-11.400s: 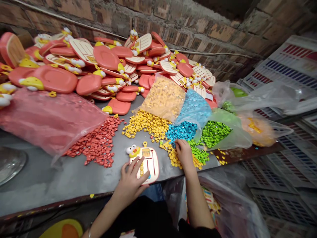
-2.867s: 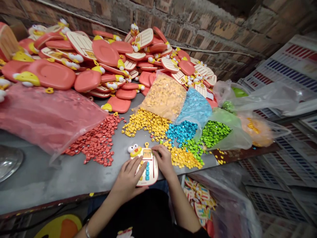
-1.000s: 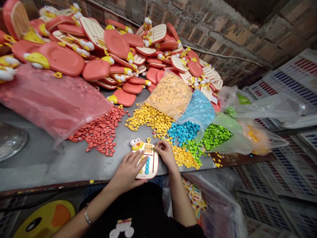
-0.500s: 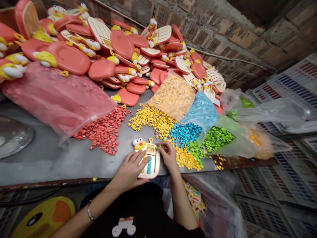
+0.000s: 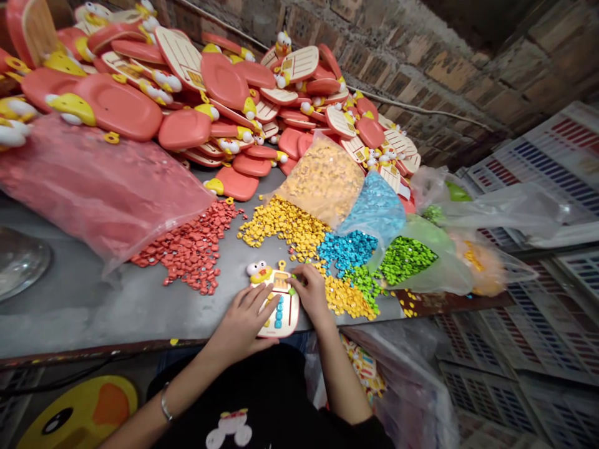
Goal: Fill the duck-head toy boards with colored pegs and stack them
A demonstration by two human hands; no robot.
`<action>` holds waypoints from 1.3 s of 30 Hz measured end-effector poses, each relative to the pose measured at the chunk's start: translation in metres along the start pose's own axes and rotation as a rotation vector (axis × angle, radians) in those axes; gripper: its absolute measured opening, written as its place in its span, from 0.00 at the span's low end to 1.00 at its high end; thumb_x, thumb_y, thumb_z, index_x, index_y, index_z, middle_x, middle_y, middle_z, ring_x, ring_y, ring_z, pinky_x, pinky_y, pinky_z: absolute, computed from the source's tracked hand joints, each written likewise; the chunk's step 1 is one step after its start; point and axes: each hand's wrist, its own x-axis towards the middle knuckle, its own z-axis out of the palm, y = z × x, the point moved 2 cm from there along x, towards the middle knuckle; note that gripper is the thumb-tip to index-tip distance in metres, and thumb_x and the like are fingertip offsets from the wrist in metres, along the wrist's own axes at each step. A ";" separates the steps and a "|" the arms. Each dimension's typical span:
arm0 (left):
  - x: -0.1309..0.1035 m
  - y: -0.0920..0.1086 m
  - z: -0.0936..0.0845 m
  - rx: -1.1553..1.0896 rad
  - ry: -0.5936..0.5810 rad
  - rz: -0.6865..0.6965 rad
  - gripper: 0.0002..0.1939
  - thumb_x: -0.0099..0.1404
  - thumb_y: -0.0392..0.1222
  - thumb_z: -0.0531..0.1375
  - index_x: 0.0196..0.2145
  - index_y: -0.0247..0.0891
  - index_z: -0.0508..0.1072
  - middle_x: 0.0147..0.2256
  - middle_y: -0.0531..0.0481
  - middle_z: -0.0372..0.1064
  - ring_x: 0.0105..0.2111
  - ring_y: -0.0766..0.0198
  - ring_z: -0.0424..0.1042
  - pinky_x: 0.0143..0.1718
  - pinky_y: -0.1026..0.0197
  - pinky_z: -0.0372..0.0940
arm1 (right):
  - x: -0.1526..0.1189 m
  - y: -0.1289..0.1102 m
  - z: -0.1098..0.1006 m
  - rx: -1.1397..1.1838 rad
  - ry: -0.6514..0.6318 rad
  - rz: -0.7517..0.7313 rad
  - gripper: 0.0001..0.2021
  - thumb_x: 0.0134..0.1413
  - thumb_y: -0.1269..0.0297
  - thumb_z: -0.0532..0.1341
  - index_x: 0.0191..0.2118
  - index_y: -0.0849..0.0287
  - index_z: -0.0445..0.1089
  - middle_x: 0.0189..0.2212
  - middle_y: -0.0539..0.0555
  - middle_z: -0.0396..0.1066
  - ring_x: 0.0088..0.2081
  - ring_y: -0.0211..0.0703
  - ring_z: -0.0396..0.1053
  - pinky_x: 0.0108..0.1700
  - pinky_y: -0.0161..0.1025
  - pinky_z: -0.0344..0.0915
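A cream duck-headed board (image 5: 284,317) lies at the table's front edge, with blue beads (image 5: 279,312) in one slot and a green bead (image 5: 292,291) at the top of the right slot. My left hand (image 5: 243,315) rests over the board's left side, fingers spread on its face, partly covering yellow beads. My right hand (image 5: 310,290) is at the board's upper right corner, thumb and forefinger pinched by a small green bead (image 5: 293,277).
Loose red (image 5: 194,265), yellow (image 5: 285,224), blue (image 5: 349,251) and green beads (image 5: 407,260) spill from plastic bags behind the board. Red duck boards (image 5: 224,81) are heaped against the brick wall. A clear bowl (image 5: 21,262) sits left; plastic crates (image 5: 556,162) stand right.
A green bead now shows in the right slot, slightly lower than before. My right hand has stayed close to the board's upper corner. The whole view has shifted slightly.
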 end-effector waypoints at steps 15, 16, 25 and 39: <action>0.001 -0.001 0.001 -0.069 0.025 -0.021 0.39 0.56 0.63 0.62 0.59 0.40 0.64 0.61 0.40 0.59 0.60 0.49 0.57 0.60 0.49 0.48 | -0.024 -0.009 -0.016 0.079 -0.096 0.021 0.05 0.56 0.65 0.62 0.30 0.57 0.70 0.35 0.54 0.68 0.37 0.42 0.68 0.36 0.38 0.66; 0.001 -0.001 0.001 -0.074 0.026 -0.025 0.39 0.56 0.63 0.62 0.59 0.40 0.64 0.61 0.40 0.59 0.60 0.49 0.57 0.60 0.49 0.48 | -0.020 -0.009 -0.016 0.080 -0.053 0.048 0.06 0.55 0.65 0.63 0.28 0.57 0.67 0.34 0.53 0.67 0.35 0.41 0.66 0.33 0.37 0.64; 0.000 -0.001 0.004 -0.065 0.047 -0.031 0.39 0.54 0.64 0.63 0.59 0.41 0.65 0.61 0.41 0.58 0.59 0.50 0.58 0.60 0.50 0.49 | 0.015 0.002 0.012 -0.053 0.053 0.030 0.17 0.54 0.64 0.63 0.22 0.56 0.56 0.25 0.48 0.59 0.29 0.40 0.59 0.32 0.37 0.56; 0.001 -0.002 0.005 -0.074 0.082 -0.007 0.38 0.57 0.64 0.61 0.59 0.42 0.64 0.60 0.40 0.60 0.59 0.49 0.59 0.59 0.49 0.50 | -0.006 -0.008 -0.004 0.066 0.128 -0.016 0.12 0.65 0.63 0.52 0.35 0.57 0.72 0.37 0.55 0.70 0.43 0.45 0.67 0.46 0.43 0.65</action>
